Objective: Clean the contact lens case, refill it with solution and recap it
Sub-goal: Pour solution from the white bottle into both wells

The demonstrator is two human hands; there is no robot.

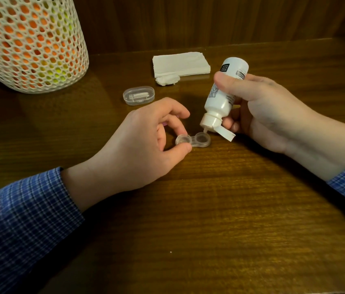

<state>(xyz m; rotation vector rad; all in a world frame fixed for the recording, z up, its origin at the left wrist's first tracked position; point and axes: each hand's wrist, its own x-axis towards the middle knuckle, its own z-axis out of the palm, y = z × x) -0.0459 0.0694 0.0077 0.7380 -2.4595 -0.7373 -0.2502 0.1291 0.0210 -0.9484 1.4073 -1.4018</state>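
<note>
A clear two-well contact lens case (197,140) lies uncapped on the wooden table (220,209). My left hand (144,143) pinches its left well between thumb and a finger. My right hand (269,111) grips a white solution bottle (222,96), tipped nozzle-down with its flip cap hanging open. The nozzle tip sits just above the far rim of the right well. No caps for the case can be made out.
A clear oval plastic box (138,95) lies behind my left hand. Folded white tissues (180,63) with a crumpled piece (167,80) in front lie at the back. A white mesh basket (29,43) of orange and yellow items stands at the back left.
</note>
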